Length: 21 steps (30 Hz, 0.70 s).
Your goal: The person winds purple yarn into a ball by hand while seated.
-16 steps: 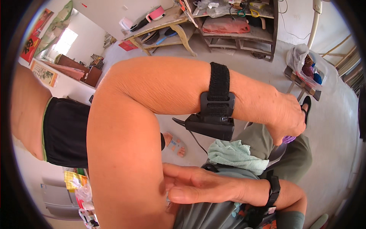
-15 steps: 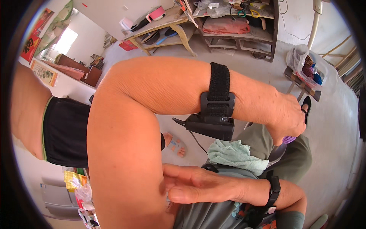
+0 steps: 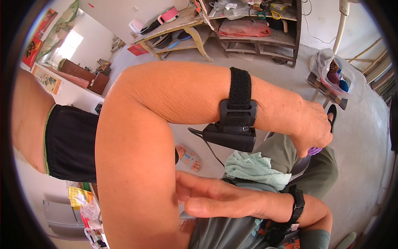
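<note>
My left arm crosses the view, bent at the elbow, with a black strap and black device (image 3: pixel 230 137) on its forearm. At its end my left hand (image 3: pixel 313 126) curls downward, closed over a purple yarn-like piece (image 3: pixel 315 151); most of its fingers are hidden. My right hand (image 3: pixel 222 197) reaches leftward with fingers stretched and thumb apart, holding nothing visible. Its fingertips pass behind my left upper arm. A pale green towel (image 3: pixel 257 169) lies over my lap beside the green trousers (image 3: pixel 319 170). A black band (image 3: pixel 297 204) circles my right wrist.
At left stands another person in black shorts (image 3: pixel 70 143). A wooden table (image 3: pixel 188 31) and a dark shelf unit (image 3: pixel 296 37) stand at the back. On the right, a clear plastic bag (image 3: pixel 321 62) with coloured yarn rests on a small wooden stool (image 3: pixel 342 101).
The fingers of my right hand have risen slightly, and its thumb has shifted a little. My left hand stays in nearly the same place over the purple piece.
</note>
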Tool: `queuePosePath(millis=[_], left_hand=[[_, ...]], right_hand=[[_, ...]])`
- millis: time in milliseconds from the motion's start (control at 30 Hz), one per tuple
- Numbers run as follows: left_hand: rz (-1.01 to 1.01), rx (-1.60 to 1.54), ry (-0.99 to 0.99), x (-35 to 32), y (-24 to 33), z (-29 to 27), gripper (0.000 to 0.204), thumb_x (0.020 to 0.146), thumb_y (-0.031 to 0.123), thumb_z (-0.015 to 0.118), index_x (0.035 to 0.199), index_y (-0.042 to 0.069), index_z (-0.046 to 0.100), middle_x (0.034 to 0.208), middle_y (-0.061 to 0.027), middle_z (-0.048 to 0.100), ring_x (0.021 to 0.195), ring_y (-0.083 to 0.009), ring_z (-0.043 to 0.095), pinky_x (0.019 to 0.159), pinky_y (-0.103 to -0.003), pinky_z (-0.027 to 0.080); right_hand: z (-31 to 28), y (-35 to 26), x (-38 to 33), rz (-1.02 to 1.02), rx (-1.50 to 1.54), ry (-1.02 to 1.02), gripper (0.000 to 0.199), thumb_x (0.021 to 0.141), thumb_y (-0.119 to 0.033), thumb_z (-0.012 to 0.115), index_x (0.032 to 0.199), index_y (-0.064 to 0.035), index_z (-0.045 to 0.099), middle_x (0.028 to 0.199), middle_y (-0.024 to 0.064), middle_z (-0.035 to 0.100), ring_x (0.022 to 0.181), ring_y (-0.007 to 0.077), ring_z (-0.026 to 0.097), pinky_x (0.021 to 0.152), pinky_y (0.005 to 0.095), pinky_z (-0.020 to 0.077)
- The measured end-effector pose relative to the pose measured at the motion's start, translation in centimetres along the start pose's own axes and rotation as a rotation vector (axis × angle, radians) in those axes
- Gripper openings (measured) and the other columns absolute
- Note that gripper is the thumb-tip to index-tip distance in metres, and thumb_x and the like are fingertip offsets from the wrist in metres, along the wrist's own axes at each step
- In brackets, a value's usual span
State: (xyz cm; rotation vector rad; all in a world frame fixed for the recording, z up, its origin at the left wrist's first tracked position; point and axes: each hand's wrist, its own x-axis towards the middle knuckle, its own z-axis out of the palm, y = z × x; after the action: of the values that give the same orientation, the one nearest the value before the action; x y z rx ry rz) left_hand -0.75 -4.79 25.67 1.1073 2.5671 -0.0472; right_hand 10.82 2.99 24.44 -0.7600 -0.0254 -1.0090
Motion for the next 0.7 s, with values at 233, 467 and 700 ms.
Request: queuePosePath(millis=[233,467,700], left_hand=[[-0.002,0.010,-0.037,-0.1,0.1,-0.4,0.050,0.074,0.029,0.078,0.106,-0.006,0.063,0.120,-0.0238,0.062,0.090,-0.0337,0.070,0.073,-0.044,0.056],[-0.008,0.015,-0.001,0.0,0.1,-0.2,0.053,0.072,0.028,0.078,0.108,-0.006,0.062,0.121,-0.0219,0.061,0.089,-0.0341,0.070,0.074,-0.044,0.056],[-0.017,-0.028,0.020,-0.2,-0.1,0.1,0.049,0.070,0.026,0.078,0.106,-0.004,0.063,0.111,-0.0203,0.064,0.085,-0.0358,0.070,0.071,-0.045,0.056]], right_hand=[[-1.0,0.2,0.3,0.223,0.010,-0.164,0.089,0.100,-0.050,0.053,0.158,-0.0030,0.005,0.160,0.0118,0.024,0.146,0.0216,0.027,0.119,0.0401,0.0210],[-0.1,0.3,-0.1,-0.096,0.043,0.025,0.090,0.099,-0.048,0.054,0.158,-0.0011,0.005,0.161,0.0133,0.021,0.149,0.0234,0.021,0.121,0.0404,0.0160],[-0.2,0.9,-0.8,0.024,0.036,0.039,0.086,0.099,-0.050,0.055,0.157,-0.0002,0.015,0.154,0.0096,0.034,0.143,0.0201,0.031,0.119,0.0389,0.0211]])
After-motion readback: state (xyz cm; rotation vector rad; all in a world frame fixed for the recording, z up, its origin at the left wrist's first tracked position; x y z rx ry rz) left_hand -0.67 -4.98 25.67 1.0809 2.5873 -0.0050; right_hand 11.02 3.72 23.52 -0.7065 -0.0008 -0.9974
